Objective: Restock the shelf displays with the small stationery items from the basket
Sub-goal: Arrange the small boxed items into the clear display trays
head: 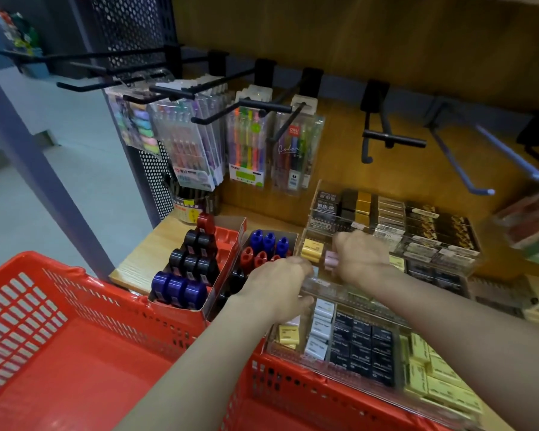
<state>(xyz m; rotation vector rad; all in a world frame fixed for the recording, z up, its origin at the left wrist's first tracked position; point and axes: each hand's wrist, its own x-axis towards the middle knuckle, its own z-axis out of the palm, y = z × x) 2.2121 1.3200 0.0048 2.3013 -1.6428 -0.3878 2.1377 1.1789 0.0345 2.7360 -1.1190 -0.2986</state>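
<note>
Right hand [360, 255] fingers curl down into the clear tiered organizer [395, 250], pinching pink erasers [331, 259] at 9 o'clock of the knuckles, long axis toward 11. Left hand [279, 283] grips the tier's front rim. Two yellow erasers [312, 249] beside. Red basket [75, 337] at 7 o'clock.

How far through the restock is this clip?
Looks late: the red basket shows a bare floor where visible, and the clear tiered display is well filled. The left hand grips its edge; the right hand reaches beside pink erasers. Several hooks hang bare.
</note>
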